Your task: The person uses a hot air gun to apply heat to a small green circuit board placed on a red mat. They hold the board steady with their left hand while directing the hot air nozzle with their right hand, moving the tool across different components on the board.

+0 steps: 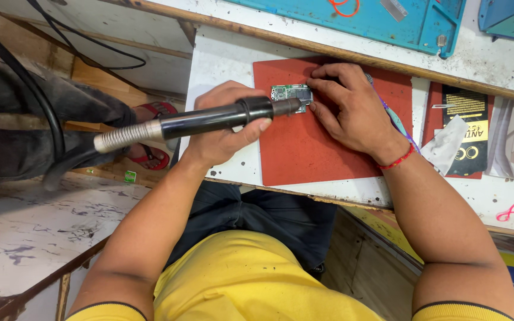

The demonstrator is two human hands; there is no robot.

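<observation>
A small green circuit board point(287, 92) lies on a red mat point(304, 148) on the white bench. My left hand point(224, 134) grips a black hot-air wand point(203, 122) with a metal spring collar, and its nozzle tip rests right at the board's right edge. My right hand point(352, 110), with a red thread at the wrist, rests on the mat with its fingertips at the board's right end. It is closed on a thin tool with a teal and purple handle point(395, 119). The tool's tip is hidden under the fingers.
A blue work mat point(388, 21) lies past the wooden strip at the top. A black packet point(468, 119), white tissue point(447, 142) and a pink loop point(510, 212) sit at the right. Another person's grey trouser leg and red sandals point(153, 110) and a black hose point(43, 101) are at the left.
</observation>
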